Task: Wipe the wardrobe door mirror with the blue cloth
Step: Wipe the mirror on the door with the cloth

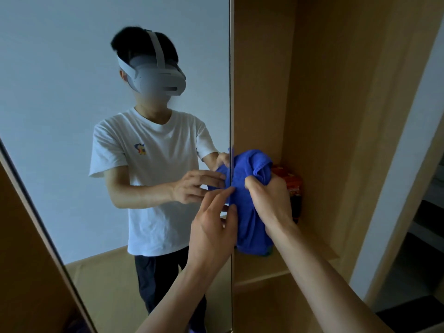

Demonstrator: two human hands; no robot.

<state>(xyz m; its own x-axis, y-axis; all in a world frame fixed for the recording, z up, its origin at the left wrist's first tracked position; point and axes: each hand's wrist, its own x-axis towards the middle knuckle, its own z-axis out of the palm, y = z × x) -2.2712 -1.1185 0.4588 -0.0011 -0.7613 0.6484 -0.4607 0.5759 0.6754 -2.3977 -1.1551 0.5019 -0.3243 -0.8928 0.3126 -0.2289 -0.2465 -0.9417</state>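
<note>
Your mirror (60,92) fills the left half, its lower left corner cut off by the picture's edge; it reflects you in a headset and white T-shirt, and the reflected hands sit so close to the real ones at the door's edge that the two sets are hard to tell apart there. Both your forearms run out of the bottom of the picture. Your left hand (211,227) is just in front of the mirror's right edge, thumb and forefinger pinching a fold of the cloth (248,224). The cloth hangs bunched between your two hands, just beside the mirror's edge; whether it touches the glass you cannot tell from here. Your right hand (269,200) grips the upper bunch, fingers curled round it and thumb pressed into the fabric, so the top of the cloth bulges above your fist and the rest hangs below, its lower end near the shelf (312,243). Behind that hand a red and orange box (295,186) stands on the shelf, mostly hidden. The wardrobe (264,92) is plain light wood inside. Past its right side stands a pale wall (408,164), and the dim space at far right is too dark to make out
</note>
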